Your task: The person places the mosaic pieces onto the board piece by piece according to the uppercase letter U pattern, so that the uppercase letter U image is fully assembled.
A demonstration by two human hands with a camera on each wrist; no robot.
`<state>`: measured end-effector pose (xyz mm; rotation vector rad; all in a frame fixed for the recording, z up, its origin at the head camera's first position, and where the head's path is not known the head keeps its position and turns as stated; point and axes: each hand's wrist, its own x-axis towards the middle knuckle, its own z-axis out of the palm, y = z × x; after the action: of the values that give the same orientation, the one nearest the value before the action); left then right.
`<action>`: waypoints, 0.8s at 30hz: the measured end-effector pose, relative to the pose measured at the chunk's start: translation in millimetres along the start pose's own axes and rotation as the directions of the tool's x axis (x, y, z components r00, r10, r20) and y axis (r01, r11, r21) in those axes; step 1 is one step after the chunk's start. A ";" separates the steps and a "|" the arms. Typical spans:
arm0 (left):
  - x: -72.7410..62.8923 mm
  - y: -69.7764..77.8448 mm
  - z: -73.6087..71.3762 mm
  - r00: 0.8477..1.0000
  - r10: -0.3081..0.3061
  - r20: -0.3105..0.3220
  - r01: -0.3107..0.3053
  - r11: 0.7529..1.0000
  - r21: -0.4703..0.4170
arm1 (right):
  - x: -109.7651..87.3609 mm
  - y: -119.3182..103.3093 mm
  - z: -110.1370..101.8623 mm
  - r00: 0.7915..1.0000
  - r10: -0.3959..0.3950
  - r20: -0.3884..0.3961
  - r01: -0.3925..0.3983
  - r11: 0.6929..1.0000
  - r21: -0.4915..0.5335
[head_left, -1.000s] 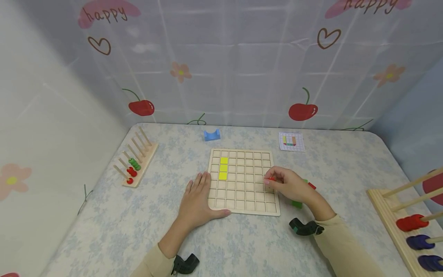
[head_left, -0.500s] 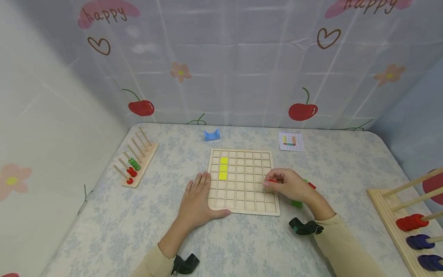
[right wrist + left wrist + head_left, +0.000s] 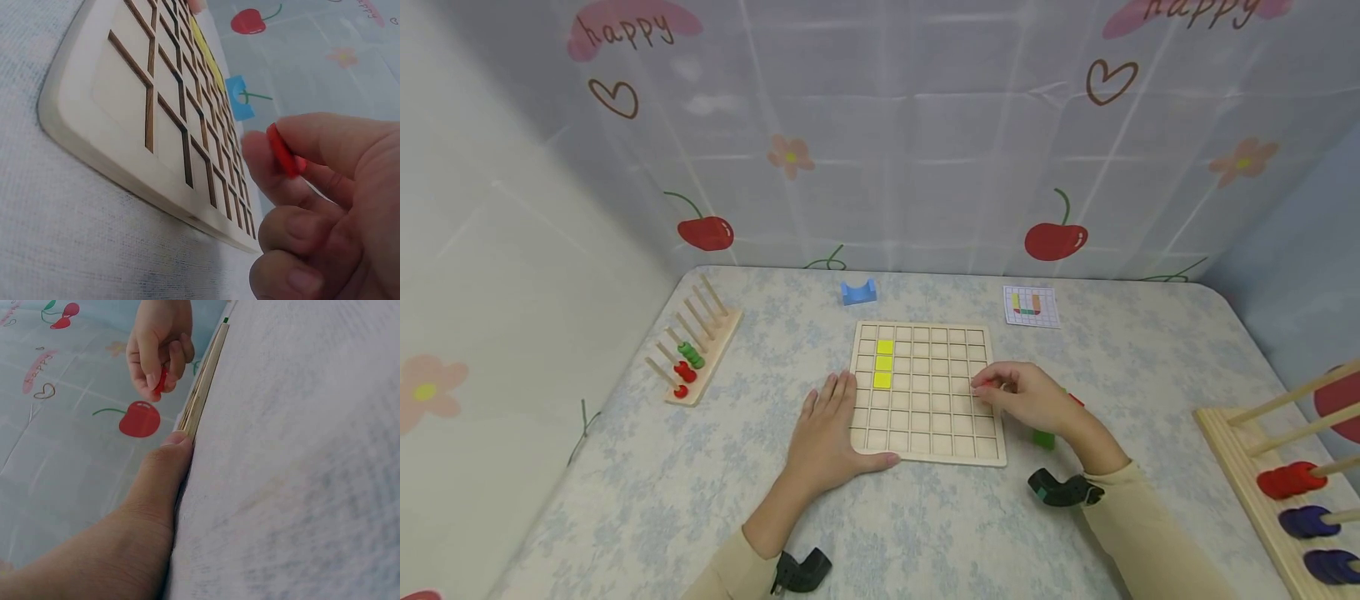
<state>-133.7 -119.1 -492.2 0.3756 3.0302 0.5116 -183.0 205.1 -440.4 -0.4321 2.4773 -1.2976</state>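
A square wooden grid board [image 3: 931, 402] lies mid-table, with several yellow tiles [image 3: 883, 363] in a column at its upper left. My left hand [image 3: 822, 437] rests at the board's left side, fingers straight and thumb along the near edge. Over the right side of the board, my right hand [image 3: 1026, 398] pinches a small red piece [image 3: 284, 151] between thumb and index finger, clear of the board in the right wrist view. Partly behind that hand, a green piece [image 3: 1043, 439] and a red piece [image 3: 1077, 400] lie on the table.
At the back stand a blue curved holder [image 3: 858, 292] and, to its right, a patterned grid card [image 3: 1032, 307]. A wooden peg rack [image 3: 717, 350] with red and green beads is on the left. A larger bead rack [image 3: 1221, 467] fills the right edge.
My right hand shifts and turns slightly over the board, showing less of the red piece in the head view. The left hand and the yellow tiles stay put.
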 end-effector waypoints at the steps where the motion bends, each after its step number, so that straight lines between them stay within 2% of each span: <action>1: 0.0 0.0 -0.1 1.000 0.000 0.000 0.000 1.000 -0.001 | 0.2 -0.3 0.0 1.000 -0.005 -0.002 0.005 1.000 0.001; 15: 0.1 -0.7 0.4 1.000 -0.001 -0.006 0.001 1.000 0.001 | 4.5 0.1 3.8 0.997 -0.072 -0.023 0.070 0.996 -0.053; 24: -0.4 -0.6 1.4 1.000 -0.001 -0.013 0.001 1.000 -0.009 | 9.0 -2.0 10.1 0.998 -0.063 -0.001 0.063 0.996 -0.068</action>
<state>-133.3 -119.3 -493.7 0.3724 3.0392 0.5289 -186.8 193.0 -445.4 -0.5294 2.5359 -1.2411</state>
